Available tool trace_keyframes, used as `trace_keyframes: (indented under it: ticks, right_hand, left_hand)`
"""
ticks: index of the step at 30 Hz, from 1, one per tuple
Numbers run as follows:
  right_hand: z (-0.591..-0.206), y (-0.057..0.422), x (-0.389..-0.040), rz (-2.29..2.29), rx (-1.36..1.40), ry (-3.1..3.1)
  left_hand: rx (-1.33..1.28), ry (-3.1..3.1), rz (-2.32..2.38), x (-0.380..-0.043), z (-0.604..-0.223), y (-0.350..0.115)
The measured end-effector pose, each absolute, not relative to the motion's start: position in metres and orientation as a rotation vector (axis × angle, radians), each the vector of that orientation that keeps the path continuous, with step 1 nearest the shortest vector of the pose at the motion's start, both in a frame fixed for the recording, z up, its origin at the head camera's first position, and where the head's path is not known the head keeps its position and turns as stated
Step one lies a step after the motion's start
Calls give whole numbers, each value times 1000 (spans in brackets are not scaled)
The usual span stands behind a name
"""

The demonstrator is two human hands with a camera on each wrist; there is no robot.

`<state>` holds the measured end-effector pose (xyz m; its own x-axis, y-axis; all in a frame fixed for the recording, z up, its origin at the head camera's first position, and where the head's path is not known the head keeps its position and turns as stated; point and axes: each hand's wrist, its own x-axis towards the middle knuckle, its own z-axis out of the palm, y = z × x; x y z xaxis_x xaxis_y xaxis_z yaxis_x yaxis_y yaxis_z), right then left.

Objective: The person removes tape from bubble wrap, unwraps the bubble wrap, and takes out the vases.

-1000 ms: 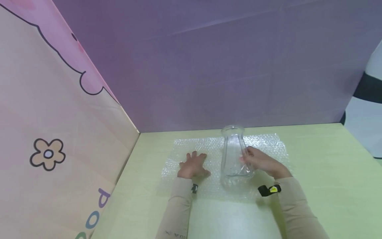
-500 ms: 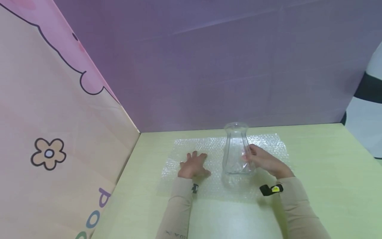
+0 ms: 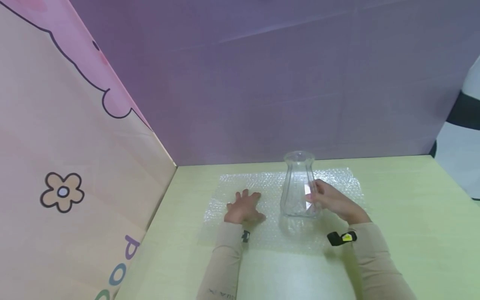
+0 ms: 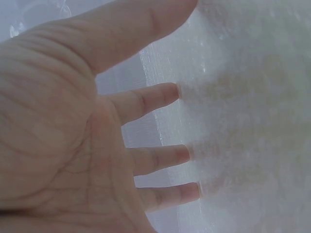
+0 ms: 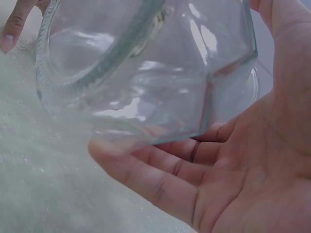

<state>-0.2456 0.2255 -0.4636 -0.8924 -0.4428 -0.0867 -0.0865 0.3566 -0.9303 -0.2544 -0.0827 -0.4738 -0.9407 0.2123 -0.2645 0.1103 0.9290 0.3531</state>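
Observation:
A clear glass vase (image 3: 294,196) with a flared rim and faceted sides is in my right hand (image 3: 333,203), over the bubble wrap. In the right wrist view, curled fingers hold the vase (image 5: 146,104) near its base. The vase stands nearly upright in the head view; whether its base touches the wrap cannot be told. My left hand (image 3: 244,207) rests with spread fingers on the left part of the clear bubble wrap (image 3: 268,235). The left wrist view has the straight fingertips of the left hand (image 4: 82,121) pressing on the wrap (image 4: 252,126).
The bubble wrap lies flat on a pale yellow-green table (image 3: 292,275). A purple-grey panel (image 3: 262,91) rises at the table's back edge. On the left stands a wall panel (image 3: 86,225) printed with a flower and letters.
My right hand has shifted slightly right and up with the vase, whose rim has risen a little so that it looks more upright. The left hand has stayed on the bubble wrap.

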Motion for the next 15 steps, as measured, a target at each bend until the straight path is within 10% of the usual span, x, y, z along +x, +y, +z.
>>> trace_keyframes:
  ticks: [15]
  right_hand:
    - [-462,224,-244,-1624,-492,2284]
  left_hand:
    - [239,2784,481,-254,-474,-83]
